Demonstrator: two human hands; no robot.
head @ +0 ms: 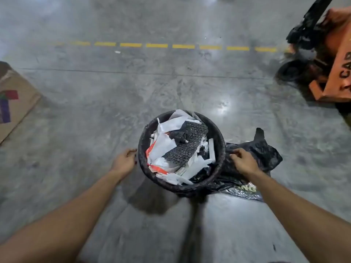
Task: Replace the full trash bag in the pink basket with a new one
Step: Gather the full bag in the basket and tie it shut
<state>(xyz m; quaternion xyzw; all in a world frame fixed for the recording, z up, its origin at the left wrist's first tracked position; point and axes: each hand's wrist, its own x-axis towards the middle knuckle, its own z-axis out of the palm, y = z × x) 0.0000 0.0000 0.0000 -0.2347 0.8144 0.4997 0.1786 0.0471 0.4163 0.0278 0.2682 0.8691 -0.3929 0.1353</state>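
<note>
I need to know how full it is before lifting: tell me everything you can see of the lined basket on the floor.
The basket stands upright on the concrete floor, seen from above. A black bag covers its round rim, so no pink shows. It is heaped to the brim with white paper strips, red-and-white scraps and dark dotted sheets. The left hand hovers open by its left side; the right hand rests on loose black plastic lying against its right side.
</note>
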